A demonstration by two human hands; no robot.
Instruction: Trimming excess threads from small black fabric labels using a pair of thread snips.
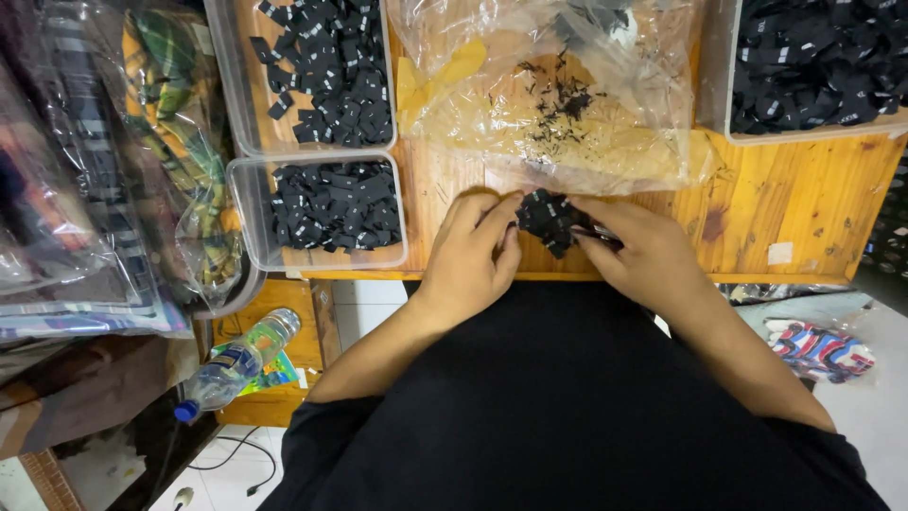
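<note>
At bench [757, 203] front edge, both hands grasp a bunch of black fabric tags [549, 220]: left hand [473, 251] pinching its left side, right hand [638, 248] closed on its right. Clear trays [248, 203] w/ more black tags sit just left; a clear plastic bag [567, 95] lies right behind the bunch.

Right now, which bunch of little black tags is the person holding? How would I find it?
Start at the wooden table, near its front edge. There the left hand and right hand meet around a small clump of black tags. Unlike the other tags, it sits in no clear plastic tray.
</note>
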